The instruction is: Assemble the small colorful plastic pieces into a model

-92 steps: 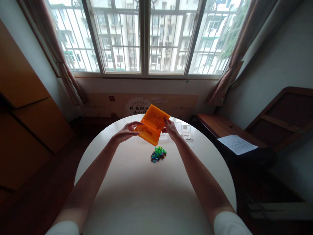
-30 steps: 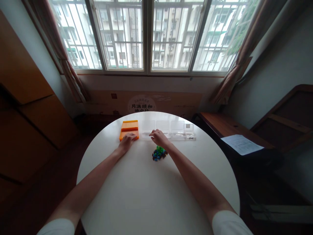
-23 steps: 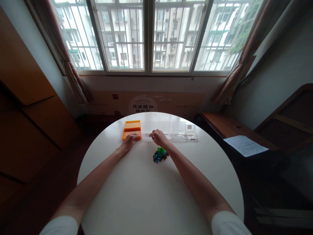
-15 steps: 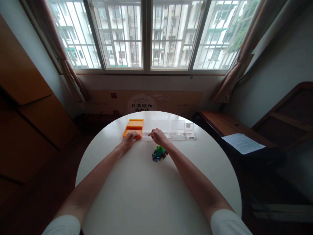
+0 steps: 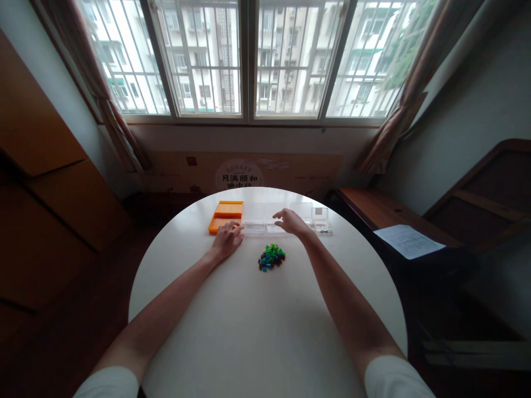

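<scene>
My left hand (image 5: 228,239) rests by the front right corner of an open orange plastic box (image 5: 229,207), fingers spread and holding nothing that I can see. Over a row of clear plastic boxes with raised lids (image 5: 254,227) is my right hand (image 5: 292,223). Its thumb and index finger are apart with nothing visible between them, and the other fingers curl under. On the near side of the boxes lies a small heap of green, blue and dark brown building bricks (image 5: 271,257), touched by neither hand. A small clear box (image 5: 321,226) at the right end holds small bits too tiny to name.
Everything stands on a round white table (image 5: 249,326). To the right, a printed sheet of paper (image 5: 409,241) lies on a brown wooden bench (image 5: 360,207). A barred window (image 5: 249,66) and a printed cardboard panel (image 5: 166,168) are beyond the table.
My right hand has moved right along the clear boxes, uncovering the brick heap. My left hand has shifted slightly right and spread its fingers, coming off the orange box's front edge.
</scene>
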The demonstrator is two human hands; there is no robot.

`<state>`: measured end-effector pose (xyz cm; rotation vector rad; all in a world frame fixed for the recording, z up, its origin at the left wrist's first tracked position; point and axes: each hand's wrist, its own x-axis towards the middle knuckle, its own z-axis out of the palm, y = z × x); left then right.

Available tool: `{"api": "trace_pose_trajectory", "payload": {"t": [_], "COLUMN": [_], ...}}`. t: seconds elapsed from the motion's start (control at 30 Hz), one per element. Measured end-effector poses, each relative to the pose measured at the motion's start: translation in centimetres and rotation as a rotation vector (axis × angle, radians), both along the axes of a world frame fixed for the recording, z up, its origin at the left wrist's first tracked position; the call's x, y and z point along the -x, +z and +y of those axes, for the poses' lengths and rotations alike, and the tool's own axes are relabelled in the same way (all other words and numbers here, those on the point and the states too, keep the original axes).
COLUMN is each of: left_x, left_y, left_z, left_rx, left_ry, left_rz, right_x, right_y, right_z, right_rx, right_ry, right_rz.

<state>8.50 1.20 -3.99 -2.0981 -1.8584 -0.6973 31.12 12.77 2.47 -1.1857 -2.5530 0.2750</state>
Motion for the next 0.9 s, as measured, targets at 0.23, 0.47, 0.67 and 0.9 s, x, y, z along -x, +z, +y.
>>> {"api": "trace_pose_trajectory", "payload": {"t": [0.23, 0.47, 0.67, 0.9], "left_x": [0.0, 0.0, 0.0, 0.0], "left_y": [0.2, 0.2, 0.1, 0.2], "left_z": [0.0, 0.0, 0.0, 0.0], "left_rx": [0.014, -0.003, -0.011, -0.002], "left_ry": [-0.024, -0.052, -0.071, -0.052], "left_rz": [-0.001, -0.013, -0.019, -0.027], "right_x": [-0.4, 0.7, 1.0, 1.4], "right_y": [-1.2, -2.3, -2.8, -3.4], "right_z": [0.0, -0.5, -0.6, -0.6], "right_rx": [0.058, 0.007, -0.007, -0.041], "right_ry": [0.027, 0.055, 0.083, 0.109], "right_rz": [-0.073, -0.11, -0.097, -0.074]}}
